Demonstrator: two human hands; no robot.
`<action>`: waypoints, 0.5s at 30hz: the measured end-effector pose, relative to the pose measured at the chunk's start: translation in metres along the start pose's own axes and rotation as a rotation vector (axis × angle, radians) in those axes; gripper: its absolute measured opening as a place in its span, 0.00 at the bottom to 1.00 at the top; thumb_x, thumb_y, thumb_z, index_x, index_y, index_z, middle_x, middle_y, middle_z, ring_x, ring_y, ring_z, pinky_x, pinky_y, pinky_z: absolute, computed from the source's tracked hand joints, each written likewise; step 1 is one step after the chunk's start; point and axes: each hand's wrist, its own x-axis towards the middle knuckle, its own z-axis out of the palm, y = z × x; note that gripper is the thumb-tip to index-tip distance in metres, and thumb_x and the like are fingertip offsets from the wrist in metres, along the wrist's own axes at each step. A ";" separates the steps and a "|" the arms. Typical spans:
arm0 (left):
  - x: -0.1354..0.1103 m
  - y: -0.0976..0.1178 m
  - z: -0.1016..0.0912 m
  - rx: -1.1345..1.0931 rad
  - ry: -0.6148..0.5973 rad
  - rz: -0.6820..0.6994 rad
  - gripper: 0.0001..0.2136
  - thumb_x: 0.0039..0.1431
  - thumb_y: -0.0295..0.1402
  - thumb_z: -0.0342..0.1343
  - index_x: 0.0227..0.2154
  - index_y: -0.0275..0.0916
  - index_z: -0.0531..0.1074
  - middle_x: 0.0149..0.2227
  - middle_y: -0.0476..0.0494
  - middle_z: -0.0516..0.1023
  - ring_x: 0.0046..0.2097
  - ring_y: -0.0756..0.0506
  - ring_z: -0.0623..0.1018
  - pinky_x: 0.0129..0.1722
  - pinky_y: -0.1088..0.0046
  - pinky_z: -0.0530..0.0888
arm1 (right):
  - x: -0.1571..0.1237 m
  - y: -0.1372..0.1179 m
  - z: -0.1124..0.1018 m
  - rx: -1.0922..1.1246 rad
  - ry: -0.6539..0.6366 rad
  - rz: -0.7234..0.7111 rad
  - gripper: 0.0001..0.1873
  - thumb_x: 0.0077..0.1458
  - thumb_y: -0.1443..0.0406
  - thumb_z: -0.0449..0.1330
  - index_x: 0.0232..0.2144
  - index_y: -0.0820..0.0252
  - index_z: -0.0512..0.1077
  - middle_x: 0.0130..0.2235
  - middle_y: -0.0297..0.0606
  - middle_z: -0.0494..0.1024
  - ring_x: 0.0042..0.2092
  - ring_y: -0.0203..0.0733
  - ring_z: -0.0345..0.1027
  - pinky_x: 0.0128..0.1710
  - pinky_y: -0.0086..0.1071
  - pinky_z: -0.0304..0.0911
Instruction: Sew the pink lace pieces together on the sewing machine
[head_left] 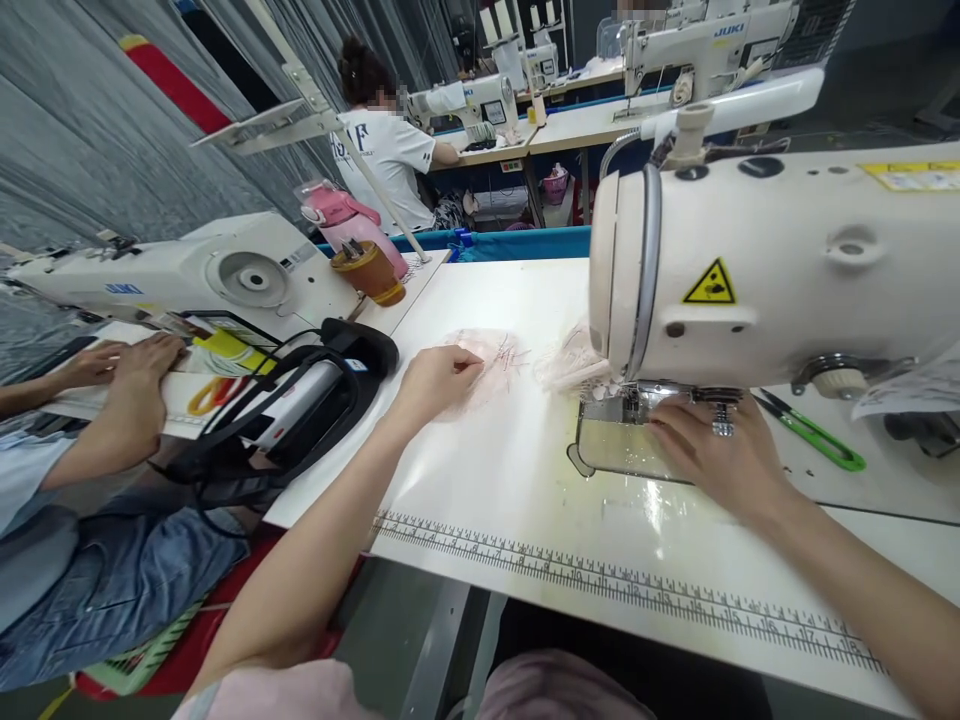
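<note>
My left hand (pixel 441 382) is on the white table over a small spread of sheer pale pink fabric (pixel 499 350) with thin reddish strands on it. Its thumb and fingers are pinched together; whatever lies between them is too small to make out. At the sewing machine (pixel 765 270), my right hand (pixel 724 450) reaches in beside the presser foot (pixel 637 402), its fingertips partly hidden behind the metal parts. Bunched pale lace-like fabric (pixel 571 362) lies just left of the machine head, between my two hands.
Green thread snips (pixel 814 432) lie right of my right hand. A printed ruler (pixel 600 575) runs along the front edge. On the left are a black device with straps (pixel 300 400), an amber cup (pixel 371 272), a pink bottle (pixel 349 215) and a co-worker's hands (pixel 139 360). Another person (pixel 386 150) sits ahead.
</note>
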 end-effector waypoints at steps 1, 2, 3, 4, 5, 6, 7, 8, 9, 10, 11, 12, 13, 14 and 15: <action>0.000 -0.001 -0.002 -0.054 0.014 -0.018 0.06 0.47 0.36 0.57 0.24 0.42 0.77 0.30 0.47 0.80 0.36 0.41 0.77 0.37 0.68 0.70 | 0.000 0.000 0.000 -0.047 -0.007 -0.012 0.16 0.64 0.61 0.49 0.36 0.58 0.76 0.22 0.34 0.73 0.26 0.37 0.60 0.35 0.36 0.51; 0.000 -0.003 -0.004 -0.112 0.031 -0.039 0.06 0.46 0.37 0.58 0.23 0.41 0.77 0.29 0.47 0.80 0.35 0.41 0.77 0.37 0.69 0.71 | 0.001 0.000 0.000 -0.088 -0.009 -0.024 0.16 0.64 0.60 0.50 0.36 0.58 0.76 0.22 0.34 0.74 0.26 0.37 0.60 0.35 0.36 0.51; 0.000 -0.004 -0.007 -0.174 0.053 -0.061 0.07 0.45 0.37 0.58 0.24 0.40 0.77 0.28 0.47 0.79 0.34 0.42 0.77 0.37 0.69 0.72 | 0.001 0.000 -0.001 -0.115 -0.005 -0.032 0.16 0.63 0.60 0.50 0.36 0.58 0.76 0.23 0.34 0.74 0.26 0.36 0.60 0.36 0.36 0.52; 0.001 -0.006 -0.011 -0.240 0.079 -0.084 0.09 0.45 0.38 0.58 0.25 0.39 0.77 0.28 0.46 0.79 0.34 0.43 0.77 0.37 0.69 0.73 | 0.001 0.000 -0.001 -0.121 0.005 -0.034 0.16 0.63 0.60 0.50 0.36 0.58 0.76 0.23 0.34 0.74 0.25 0.36 0.60 0.37 0.36 0.52; 0.001 -0.008 -0.015 -0.307 0.107 -0.109 0.10 0.46 0.39 0.58 0.26 0.38 0.77 0.29 0.46 0.79 0.34 0.44 0.77 0.36 0.70 0.74 | 0.002 0.000 -0.002 -0.118 0.014 -0.035 0.16 0.63 0.59 0.51 0.36 0.58 0.77 0.23 0.34 0.75 0.25 0.36 0.61 0.38 0.36 0.53; 0.002 -0.009 -0.019 -0.372 0.129 -0.134 0.11 0.46 0.40 0.58 0.27 0.38 0.77 0.29 0.45 0.78 0.33 0.45 0.76 0.36 0.70 0.75 | 0.002 0.000 -0.002 -0.110 0.019 -0.037 0.16 0.63 0.59 0.51 0.35 0.58 0.77 0.24 0.34 0.75 0.26 0.36 0.62 0.38 0.36 0.53; 0.002 -0.010 -0.024 -0.429 0.144 -0.158 0.12 0.45 0.40 0.58 0.27 0.37 0.77 0.30 0.44 0.78 0.33 0.45 0.76 0.35 0.70 0.75 | 0.002 0.000 -0.002 -0.101 0.019 -0.039 0.16 0.63 0.60 0.51 0.36 0.57 0.77 0.24 0.35 0.76 0.26 0.37 0.63 0.39 0.36 0.54; 0.002 -0.011 -0.028 -0.478 0.151 -0.180 0.12 0.44 0.40 0.59 0.27 0.37 0.77 0.30 0.44 0.78 0.33 0.45 0.76 0.34 0.71 0.76 | 0.002 0.000 -0.003 -0.092 0.016 -0.039 0.16 0.63 0.60 0.51 0.36 0.57 0.77 0.24 0.35 0.76 0.27 0.37 0.64 0.40 0.37 0.54; 0.003 -0.012 -0.032 -0.518 0.151 -0.199 0.12 0.42 0.40 0.60 0.26 0.37 0.77 0.30 0.43 0.78 0.33 0.45 0.76 0.33 0.71 0.76 | 0.002 0.000 -0.003 -0.081 0.013 -0.038 0.15 0.64 0.60 0.50 0.36 0.57 0.77 0.25 0.35 0.77 0.27 0.37 0.64 0.40 0.37 0.54; 0.003 -0.012 -0.035 -0.549 0.148 -0.214 0.11 0.41 0.39 0.61 0.25 0.37 0.77 0.30 0.43 0.77 0.33 0.46 0.76 0.32 0.72 0.76 | 0.002 -0.001 -0.003 -0.070 0.011 -0.036 0.15 0.64 0.60 0.50 0.37 0.57 0.77 0.26 0.35 0.77 0.27 0.37 0.65 0.41 0.37 0.54; 0.002 -0.011 -0.038 -0.573 0.147 -0.224 0.11 0.40 0.39 0.61 0.25 0.37 0.77 0.30 0.43 0.77 0.33 0.46 0.76 0.32 0.73 0.76 | 0.002 -0.001 -0.003 -0.060 0.010 -0.035 0.15 0.64 0.60 0.50 0.37 0.57 0.77 0.27 0.35 0.78 0.27 0.37 0.65 0.42 0.38 0.54; 0.002 -0.011 -0.040 -0.592 0.149 -0.230 0.10 0.40 0.39 0.62 0.24 0.37 0.77 0.30 0.43 0.77 0.34 0.46 0.76 0.31 0.74 0.76 | 0.002 -0.001 -0.003 -0.052 0.010 -0.035 0.15 0.64 0.60 0.51 0.37 0.57 0.77 0.27 0.35 0.78 0.27 0.37 0.65 0.42 0.38 0.54; 0.002 -0.010 -0.042 -0.607 0.153 -0.232 0.10 0.40 0.38 0.62 0.24 0.37 0.77 0.30 0.43 0.76 0.34 0.46 0.76 0.30 0.75 0.75 | 0.002 -0.001 -0.003 -0.049 0.009 -0.036 0.15 0.63 0.60 0.51 0.37 0.57 0.77 0.28 0.35 0.78 0.27 0.37 0.65 0.43 0.38 0.54; 0.001 -0.010 -0.044 -0.618 0.154 -0.231 0.10 0.40 0.38 0.62 0.24 0.37 0.77 0.30 0.44 0.76 0.34 0.47 0.75 0.30 0.76 0.74 | 0.001 -0.001 -0.003 -0.050 0.010 -0.040 0.15 0.63 0.60 0.51 0.37 0.57 0.77 0.28 0.35 0.78 0.28 0.37 0.65 0.43 0.38 0.54; 0.001 -0.009 -0.046 -0.627 0.149 -0.230 0.09 0.41 0.38 0.62 0.24 0.38 0.77 0.30 0.44 0.76 0.34 0.47 0.75 0.29 0.77 0.74 | 0.002 0.000 -0.003 -0.056 0.009 -0.047 0.14 0.63 0.61 0.51 0.37 0.57 0.77 0.28 0.35 0.78 0.28 0.37 0.65 0.43 0.38 0.54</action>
